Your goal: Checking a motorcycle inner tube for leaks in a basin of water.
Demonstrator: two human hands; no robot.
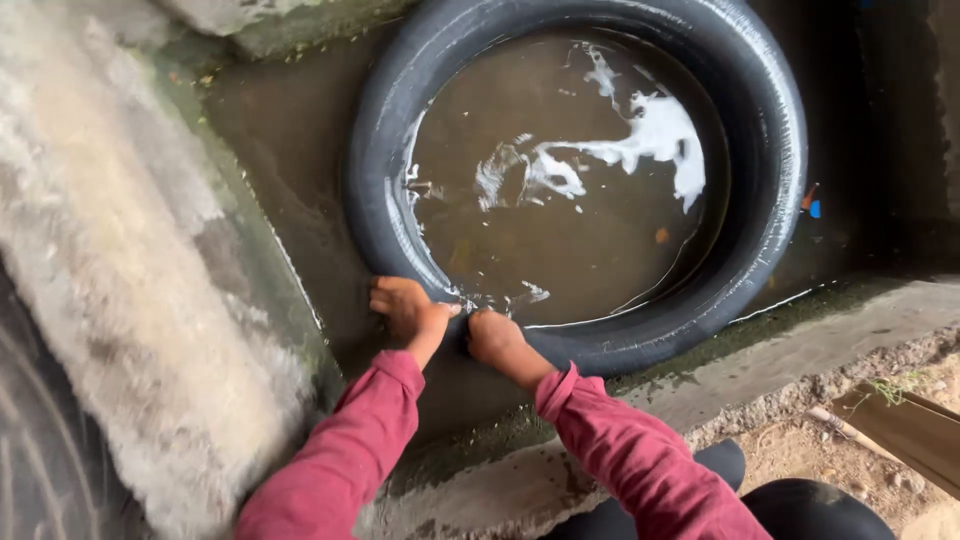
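Under fingers: black inner tube [760, 130], both left hand [405, 308] and right hand [492, 336] clenched on near rim, pressing it into murky water [560, 240]; next calls for firm grip.

A concrete trough [300, 215] holds murky brown water [290, 130], its inner walls stained green with algae. Its left wall [110, 250] is broad, rough and pale, weathered grey-white along the top. The near rim [800, 345] runs across the lower right, cracked and mossy on its inner edge. White foam [650, 135] floats on the water surface in streaks and patches. A small orange and blue object [812, 203] lies at the water's edge on the right; its kind cannot be told. Bare sandy ground [800, 445] lies beyond the rim. A flat brown board [915, 430] rests on it at the lower right.
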